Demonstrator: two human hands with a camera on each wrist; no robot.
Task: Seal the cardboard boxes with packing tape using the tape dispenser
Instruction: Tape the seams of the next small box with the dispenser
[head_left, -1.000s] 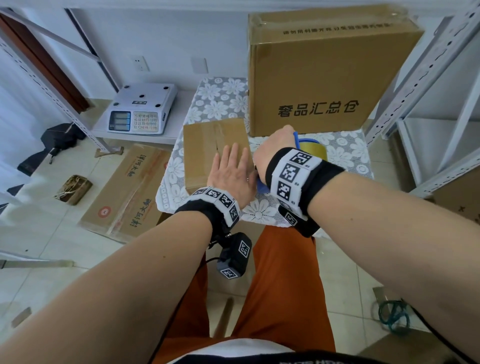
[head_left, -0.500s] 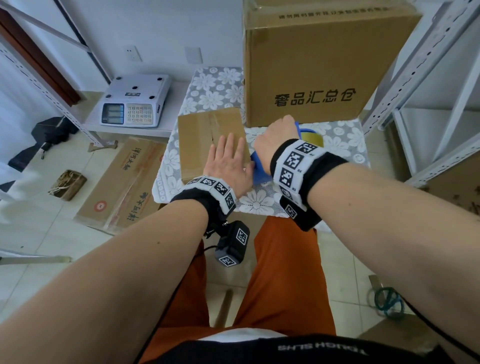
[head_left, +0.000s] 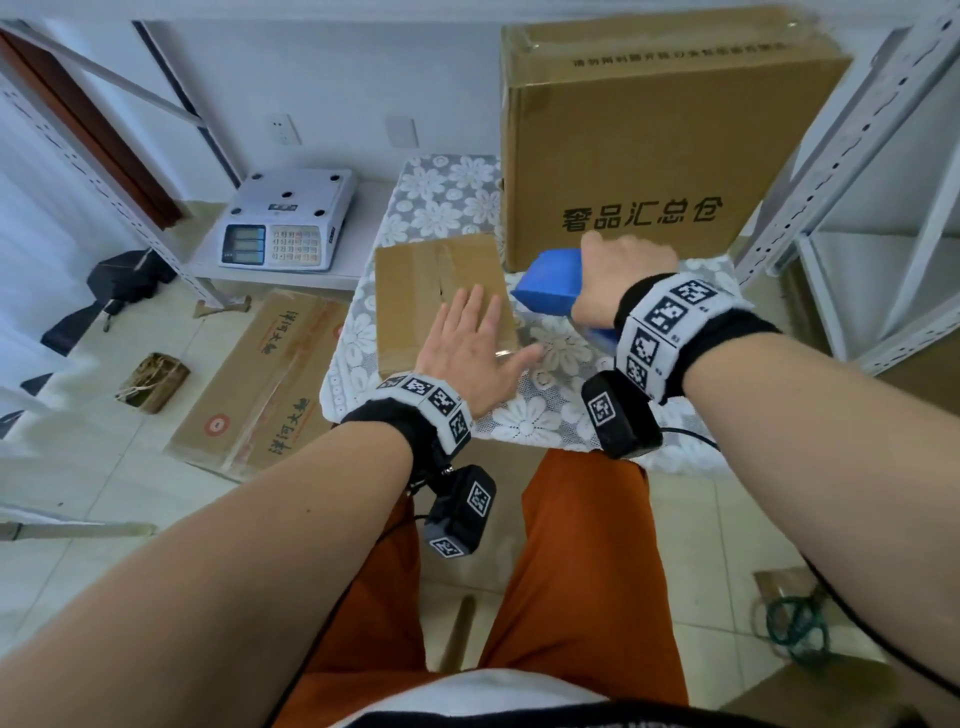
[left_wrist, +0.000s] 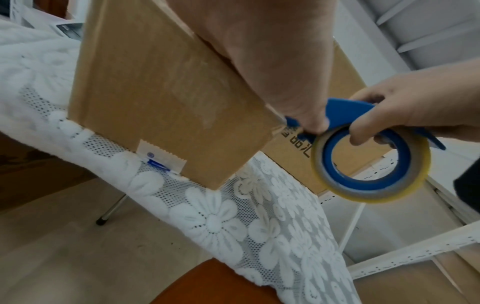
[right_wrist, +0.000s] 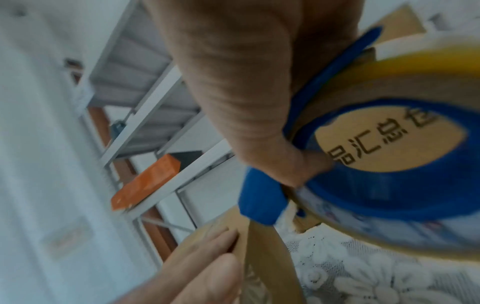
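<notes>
Your left hand (head_left: 470, 345) lies flat, fingers straight, on the near right part of the small box (head_left: 441, 296) on the lace-covered table (head_left: 524, 421); its top seam runs away from you. Your right hand (head_left: 621, 283) grips the blue tape dispenser (head_left: 548, 286) just right of the box, nearer the seam's near end. Compared with a second ago, the dispenser has lifted and swung rightward, off the box edge.
</notes>
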